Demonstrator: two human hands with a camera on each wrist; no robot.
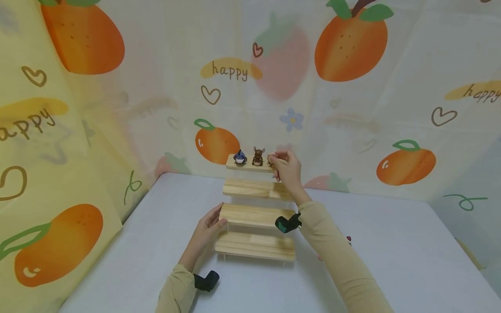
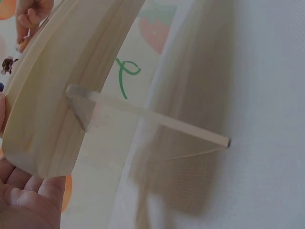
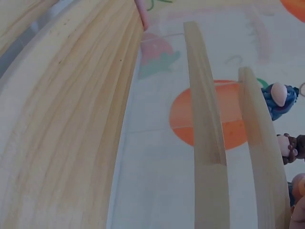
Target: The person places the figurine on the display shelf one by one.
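Observation:
A wooden tiered display stand [image 1: 256,215] rises in several steps from the table. On its top shelf sit a blue donkey figurine [image 1: 240,157] and, to its right, a brown big-eared kangaroo figurine [image 1: 258,156]. My right hand [image 1: 287,169] is at that shelf's right end, thumb and fingertips pinching a small figurine [image 3: 299,185] with an orange-tan head and some blue; the fingers hide most of it. Lower down, my left hand [image 1: 207,227] holds the left end of a middle shelf [image 2: 47,105], thumb at the front edge and fingers behind it.
Small red objects [image 1: 349,239] lie on the white-covered table [image 1: 133,261], partly hidden by the right forearm. A thin clear leg [image 2: 162,119] supports the shelf beside the left hand. A printed fruit backdrop [image 1: 164,87] stands behind and at the sides.

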